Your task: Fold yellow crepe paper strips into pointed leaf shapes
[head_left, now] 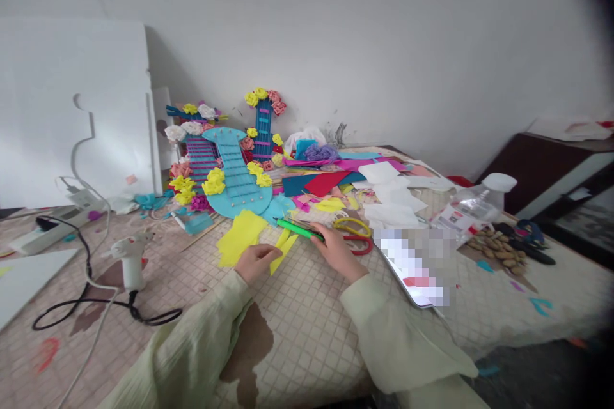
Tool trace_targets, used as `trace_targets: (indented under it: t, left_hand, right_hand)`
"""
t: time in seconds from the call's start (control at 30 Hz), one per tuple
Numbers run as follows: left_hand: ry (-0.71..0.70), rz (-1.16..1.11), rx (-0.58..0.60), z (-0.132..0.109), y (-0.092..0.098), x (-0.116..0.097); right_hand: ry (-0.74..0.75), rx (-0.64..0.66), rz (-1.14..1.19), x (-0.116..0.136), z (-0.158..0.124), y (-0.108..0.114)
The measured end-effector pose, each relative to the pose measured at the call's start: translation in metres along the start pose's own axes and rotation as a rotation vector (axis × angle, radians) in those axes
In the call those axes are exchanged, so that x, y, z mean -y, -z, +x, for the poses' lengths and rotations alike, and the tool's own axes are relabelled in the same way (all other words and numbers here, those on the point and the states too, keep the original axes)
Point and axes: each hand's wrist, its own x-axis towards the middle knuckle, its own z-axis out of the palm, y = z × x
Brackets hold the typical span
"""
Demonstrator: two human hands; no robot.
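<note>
My left hand [258, 262] is closed in a pinch on the edge of a narrow yellow paper strip [284, 251]. My right hand [338, 254] grips a bright green pen-shaped stick [300, 229], whose far end points left over the strip. Whether it is a pen or a cutter I cannot tell. Just left of the strip lies a stack of yellow paper [242, 236]. Scissors with yellow handles [352, 227] and another pair with red handles [362, 246] rest beside my right hand. Behind them stands a light blue guitar-shaped piece [237, 172] trimmed with yellow paper flowers.
A white glue gun [132, 262] with a black cord stands at left, near a power strip [52, 223]. To the right are a phone [407, 268], a clear plastic bottle [472, 211] and a pile of nuts [499, 249]. Coloured paper [326, 183] lies behind; a white board [71, 108] leans on the wall.
</note>
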Motion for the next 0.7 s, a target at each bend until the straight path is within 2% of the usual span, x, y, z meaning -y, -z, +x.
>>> trace_targets:
  t: [0.37,0.7]
  left_hand:
    - [-0.013,0.033,-0.008,0.023,-0.007,-0.001]
    - [-0.142,0.211,-0.025,0.040,-0.017,0.012]
  right_hand:
    - [-0.025,-0.061,0.048,-0.001,0.004,-0.003]
    - [0.018,-0.087,0.096,0.002,0.007,-0.002]
